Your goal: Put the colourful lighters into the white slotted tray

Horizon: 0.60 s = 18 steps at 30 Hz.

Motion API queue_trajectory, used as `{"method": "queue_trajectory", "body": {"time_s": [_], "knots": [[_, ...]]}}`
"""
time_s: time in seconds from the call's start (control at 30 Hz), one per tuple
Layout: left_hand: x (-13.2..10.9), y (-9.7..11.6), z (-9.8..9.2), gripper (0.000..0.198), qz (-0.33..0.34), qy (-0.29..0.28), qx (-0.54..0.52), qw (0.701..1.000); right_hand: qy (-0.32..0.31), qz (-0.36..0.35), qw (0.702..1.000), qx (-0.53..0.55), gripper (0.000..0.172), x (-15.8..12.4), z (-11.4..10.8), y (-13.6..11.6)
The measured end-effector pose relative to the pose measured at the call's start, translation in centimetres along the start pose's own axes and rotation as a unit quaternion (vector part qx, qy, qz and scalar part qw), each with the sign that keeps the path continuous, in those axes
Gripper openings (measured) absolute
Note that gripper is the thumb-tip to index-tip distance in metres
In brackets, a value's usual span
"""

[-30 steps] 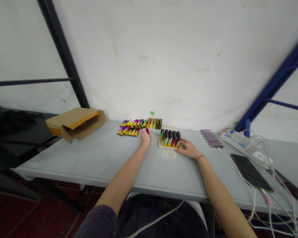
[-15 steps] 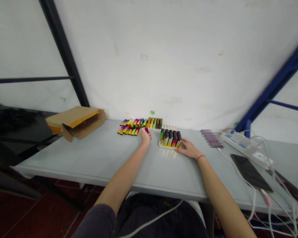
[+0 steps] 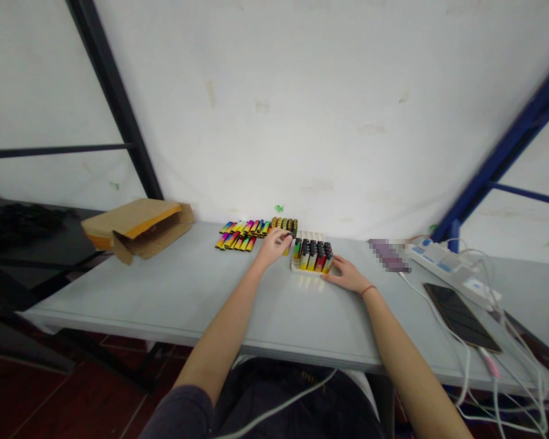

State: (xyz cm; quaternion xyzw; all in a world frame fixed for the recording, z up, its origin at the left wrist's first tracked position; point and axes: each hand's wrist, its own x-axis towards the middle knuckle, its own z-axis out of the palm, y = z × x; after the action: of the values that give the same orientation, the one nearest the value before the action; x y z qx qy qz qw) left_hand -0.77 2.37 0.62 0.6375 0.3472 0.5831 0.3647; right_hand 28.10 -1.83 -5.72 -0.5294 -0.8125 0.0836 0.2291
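Observation:
My left hand (image 3: 273,245) pinches a lighter (image 3: 286,247), upright with its dark top between the fingertips, just left of a white tray (image 3: 307,272). Black-topped lighters (image 3: 319,261) with colourful bodies stand in rows in that tray. At its front left, some slots hold nothing. My right hand (image 3: 345,274) grips the tray's right side, fingers partly hidden behind the end lighters. Colourful lighters (image 3: 238,238) lie in two rows on the table, left of my left hand. Behind that hand stands another group of lighters (image 3: 281,223), upright with yellowish tops.
A second pale tray (image 3: 312,235) sits behind the filled one. At the left lies an open cardboard box (image 3: 137,227). On the right are a black phone (image 3: 460,316), a power strip (image 3: 455,274) and loose white cables. A wall rises behind the table (image 3: 187,299).
My left hand has moved right, from beside the lying lighters to the tray's left edge, with a lighter now upright in its fingers. My right hand has stayed at the tray.

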Motion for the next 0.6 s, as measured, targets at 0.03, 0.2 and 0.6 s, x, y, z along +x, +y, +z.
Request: {"method": "queue_trajectory", "body": {"time_s": [0.03,0.2,0.6], "knots": [[0.01,0.11,-0.07,0.014,-0.009,-0.015,0.002,1.0,0.002,0.0,1.0,0.001,0.059,0.0,0.01,0.02],[-0.1,-0.35,0.16,0.017,-0.046,-0.091,-0.001,0.995,0.001,-0.001,1.0,0.0,0.06,0.03,0.07,-0.04],[-0.45,-0.44,0.32,0.029,-0.077,-0.136,0.025,0.987,-0.001,-0.006,1.0,-0.009,0.062,0.09,0.26,0.14]]}}
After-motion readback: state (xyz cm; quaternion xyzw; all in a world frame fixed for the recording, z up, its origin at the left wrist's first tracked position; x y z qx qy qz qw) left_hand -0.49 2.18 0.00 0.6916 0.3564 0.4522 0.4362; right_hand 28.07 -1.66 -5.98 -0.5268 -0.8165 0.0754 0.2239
